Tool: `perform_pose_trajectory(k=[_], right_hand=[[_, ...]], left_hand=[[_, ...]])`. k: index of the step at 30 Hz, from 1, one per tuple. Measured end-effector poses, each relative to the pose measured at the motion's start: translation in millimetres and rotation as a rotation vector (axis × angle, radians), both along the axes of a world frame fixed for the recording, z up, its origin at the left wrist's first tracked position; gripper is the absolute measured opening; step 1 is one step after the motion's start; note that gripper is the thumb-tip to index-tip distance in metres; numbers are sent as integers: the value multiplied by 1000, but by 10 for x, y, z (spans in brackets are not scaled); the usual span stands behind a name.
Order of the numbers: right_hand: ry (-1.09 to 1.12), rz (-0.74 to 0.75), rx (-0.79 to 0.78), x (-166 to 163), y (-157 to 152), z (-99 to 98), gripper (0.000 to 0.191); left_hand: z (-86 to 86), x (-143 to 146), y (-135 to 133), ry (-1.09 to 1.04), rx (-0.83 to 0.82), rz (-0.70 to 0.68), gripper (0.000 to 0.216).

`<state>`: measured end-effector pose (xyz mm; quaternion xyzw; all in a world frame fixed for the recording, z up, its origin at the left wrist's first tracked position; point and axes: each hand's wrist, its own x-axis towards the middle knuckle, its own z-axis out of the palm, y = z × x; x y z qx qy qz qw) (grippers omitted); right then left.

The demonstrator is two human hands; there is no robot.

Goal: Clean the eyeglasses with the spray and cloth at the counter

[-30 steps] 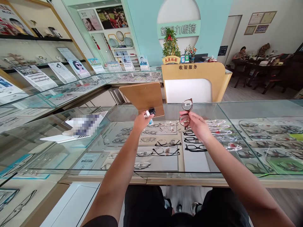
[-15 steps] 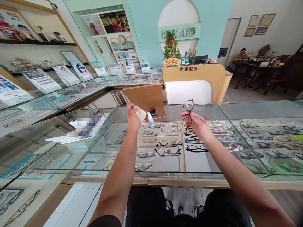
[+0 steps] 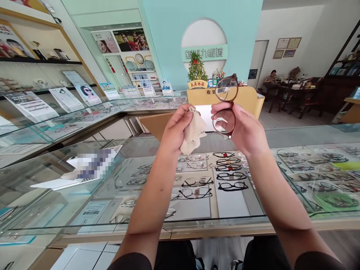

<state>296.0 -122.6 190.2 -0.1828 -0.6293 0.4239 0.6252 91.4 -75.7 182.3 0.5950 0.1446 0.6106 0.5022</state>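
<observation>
Raised above the glass counter, my right hand (image 3: 250,129) is closed around the middle of a pair of brown round-framed eyeglasses (image 3: 225,122), which stand on end with one lens above the other. Fingers show through the lower lens. My left hand (image 3: 177,129) pinches a crumpled beige cloth (image 3: 194,133) that hangs down beside the glasses, a small gap from the lower lens. Beneath both hands lies the glass display counter (image 3: 194,223), with rows of eyeglasses (image 3: 232,186) under its top. The white bottle seen earlier is hidden behind my left hand and the cloth.
A white open booklet or box (image 3: 67,182) lies on the counter at the left. Beyond stands a wooden cashier desk (image 3: 253,97) with a plant (image 3: 196,67). Another person (image 3: 271,77) sits at a dark table (image 3: 292,88) at the far right.
Both hands have come closer to me and nearer each other, bringing the cloth beside the eyeglasses. The camera view has tilted up and turned slightly right.
</observation>
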Motion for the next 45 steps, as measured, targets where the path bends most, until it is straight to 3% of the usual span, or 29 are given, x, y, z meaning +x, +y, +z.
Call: perform_pose_trajectory(k=[3,5,8,11,18,22,34,39,45], right_hand=[[-9,-39,-7,-32,-72,86,45],[-13,11,-5,-68,-96,55,44],[-36,114,-15,-132,-90,-20,39],[-39,166,-67,-179,-69,-41,37],[22,142,-174,-211,-75,20,36],[47,130,-199,-219,-51,-10,35],[160,197,-273,-317,-41,-70,29],[214,233,-293,-319,-15,-96,29],[249,176,-280,-247,10,-82,29]], left_hand=[[78,21,-110,-1,-78,-114,31],[79,-10,-157,8,-137,-168,29],[55,-70,-153,-2,-192,-106,28],[11,-103,-76,-14,-156,-16,38],[-172,-40,114,-28,16,-15,78],[-210,11,139,-83,96,-23,78],[-221,104,91,-154,89,59,69],[-192,144,23,-227,3,-8,71],[-154,73,81,-224,-338,-83,69]])
